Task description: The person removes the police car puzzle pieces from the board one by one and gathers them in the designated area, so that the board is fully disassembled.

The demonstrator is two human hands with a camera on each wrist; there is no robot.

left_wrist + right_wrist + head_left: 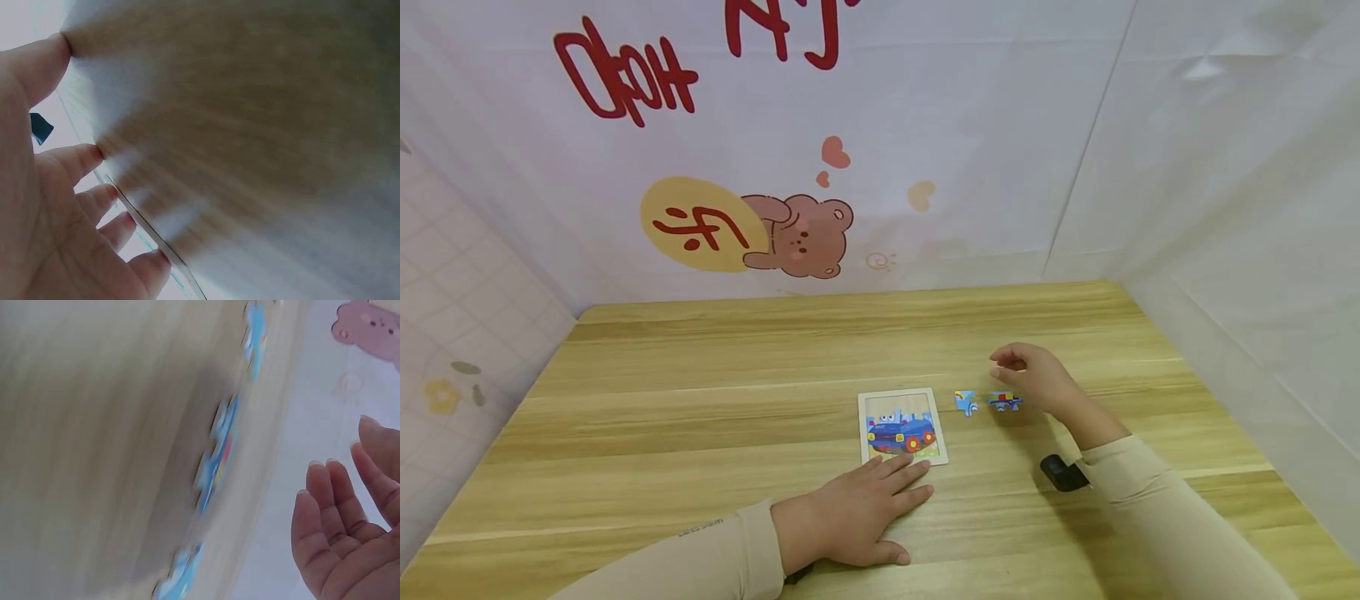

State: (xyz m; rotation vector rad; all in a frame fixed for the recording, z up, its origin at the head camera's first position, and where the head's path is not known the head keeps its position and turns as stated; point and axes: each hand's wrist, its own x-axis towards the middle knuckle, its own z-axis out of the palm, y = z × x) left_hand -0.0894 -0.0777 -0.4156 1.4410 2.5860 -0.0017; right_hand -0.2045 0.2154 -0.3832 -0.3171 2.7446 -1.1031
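Observation:
A square jigsaw puzzle board [863,417] with a pale frame shows a blue cartoon truck in its lower part; bare wood shows above it. My left hand [859,515] lies palm down with fingers spread, some fingertips at the frame's near edge. My right hand [1037,379] hovers above the table, fingers loosely bent, nothing between them. Left of it lie a light-blue puzzle piece [966,402] and a piece with red and yellow parts [1004,401]. In the right wrist view another blue piece [180,578] appears at the bottom; my right hand and arm hide it from the head view.
The wood-grain table [700,400] meets a white cloth backdrop [970,108] with a printed bear and red writing at the back. Cloth walls [1240,275] border the left and right sides. A black wrist device [1063,473] hangs under the right sleeve.

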